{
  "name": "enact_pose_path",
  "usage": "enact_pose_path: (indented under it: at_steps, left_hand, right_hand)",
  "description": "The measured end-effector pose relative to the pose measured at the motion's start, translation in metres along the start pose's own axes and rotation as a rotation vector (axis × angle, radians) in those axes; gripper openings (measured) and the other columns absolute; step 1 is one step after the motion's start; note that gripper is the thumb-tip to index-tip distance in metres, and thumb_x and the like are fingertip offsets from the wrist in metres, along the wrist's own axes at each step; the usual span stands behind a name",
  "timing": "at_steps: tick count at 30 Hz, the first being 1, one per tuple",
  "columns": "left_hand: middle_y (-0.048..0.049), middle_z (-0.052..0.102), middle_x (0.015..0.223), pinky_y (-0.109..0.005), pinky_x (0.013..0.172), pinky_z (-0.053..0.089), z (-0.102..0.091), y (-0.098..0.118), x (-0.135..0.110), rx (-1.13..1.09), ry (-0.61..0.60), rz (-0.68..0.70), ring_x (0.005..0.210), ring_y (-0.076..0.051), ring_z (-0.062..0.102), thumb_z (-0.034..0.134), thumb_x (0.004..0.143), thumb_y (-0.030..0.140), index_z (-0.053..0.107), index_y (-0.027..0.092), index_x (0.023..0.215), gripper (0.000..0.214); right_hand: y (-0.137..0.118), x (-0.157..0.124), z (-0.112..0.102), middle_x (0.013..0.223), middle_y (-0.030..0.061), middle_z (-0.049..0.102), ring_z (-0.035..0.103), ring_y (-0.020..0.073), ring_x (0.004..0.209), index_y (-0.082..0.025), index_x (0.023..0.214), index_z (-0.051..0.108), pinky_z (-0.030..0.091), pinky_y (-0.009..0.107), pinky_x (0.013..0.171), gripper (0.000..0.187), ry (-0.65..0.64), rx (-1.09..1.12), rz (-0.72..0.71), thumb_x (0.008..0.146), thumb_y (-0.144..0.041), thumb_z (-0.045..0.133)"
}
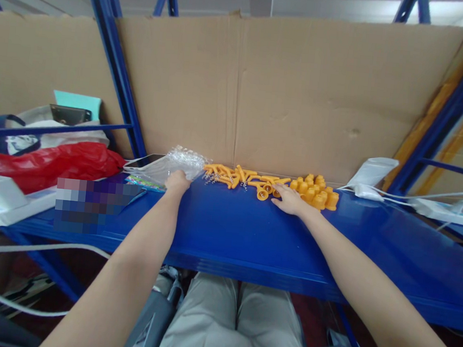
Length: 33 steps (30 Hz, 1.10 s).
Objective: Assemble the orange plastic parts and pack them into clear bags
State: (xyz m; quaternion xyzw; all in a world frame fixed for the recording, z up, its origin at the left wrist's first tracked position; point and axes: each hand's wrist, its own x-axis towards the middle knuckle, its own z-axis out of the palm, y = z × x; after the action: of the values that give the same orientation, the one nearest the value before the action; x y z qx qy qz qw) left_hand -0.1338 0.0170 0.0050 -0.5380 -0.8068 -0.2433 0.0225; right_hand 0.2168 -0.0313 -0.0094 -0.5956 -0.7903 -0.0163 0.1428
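Note:
On the blue shelf (226, 233), my left hand (176, 182) is closed on the edge of a pile of clear plastic bags (179, 163). My right hand (288, 199) reaches into a row of orange plastic parts. Its fingers pinch at an orange bell-shaped piece (263, 193). Long orange pieces with small metal chains (231, 174) lie between the two hands. A cluster of orange cone-shaped caps (315, 191) stands just right of my right hand.
A cardboard sheet (288, 91) backs the shelf. A phone (146, 161), a red bag (52, 162) and a white power strip (3, 198) lie at the left. White pouches and cables (372, 179) lie at the right. Blue rack posts (115, 58) stand at both sides.

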Motion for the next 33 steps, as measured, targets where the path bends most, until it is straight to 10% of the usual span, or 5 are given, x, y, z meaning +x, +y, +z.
enact_pose_path:
  at_steps: [13,23,28,33]
  left_hand:
    - [-0.0166,0.069,0.113,-0.038,0.092,0.051,-0.003,-0.002,0.0,-0.052,0.064,-0.095,0.111,-0.03,0.063,0.053,0.079,0.01,0.069,0.014,0.103,0.03]
    - [-0.0163,0.064,0.117,-0.038,0.097,0.047,-0.018,0.008,-0.006,-0.389,0.388,-0.252,0.116,-0.028,0.059,0.04,0.086,0.006,0.054,0.01,0.117,0.035]
    - [-0.0099,0.063,0.113,-0.034,0.095,0.047,-0.027,0.017,-0.008,-0.477,0.507,-0.163,0.112,-0.023,0.059,0.033,0.09,0.007,0.048,0.017,0.12,0.034]
    - [-0.0081,0.062,0.101,-0.031,0.091,0.045,-0.025,0.035,-0.011,-0.621,0.564,0.207,0.102,-0.02,0.059,0.038,0.088,0.009,0.051,0.017,0.1,0.02]
  right_hand:
    - [0.001,0.001,0.001,0.15,0.0127,0.041,0.034,0.0306,0.14,-0.021,0.143,0.044,0.028,0.055,0.113,0.055,0.003,0.004,0.009,0.089,-0.03,0.051]
    - [-0.001,0.0,-0.002,0.153,0.0129,0.037,0.034,0.0326,0.14,-0.02,0.144,0.043,0.027,0.057,0.113,0.057,-0.011,-0.005,0.018,0.089,-0.029,0.05]
    - [-0.002,0.0,-0.002,0.152,0.0127,0.038,0.035,0.0325,0.139,-0.021,0.144,0.043,0.03,0.055,0.112,0.057,-0.007,-0.006,0.025,0.089,-0.03,0.051]
    - [0.0,-0.001,0.001,0.153,0.0132,0.036,0.035,0.0348,0.139,-0.024,0.149,0.034,0.028,0.062,0.11,0.063,0.032,0.011,-0.002,0.089,-0.027,0.051]
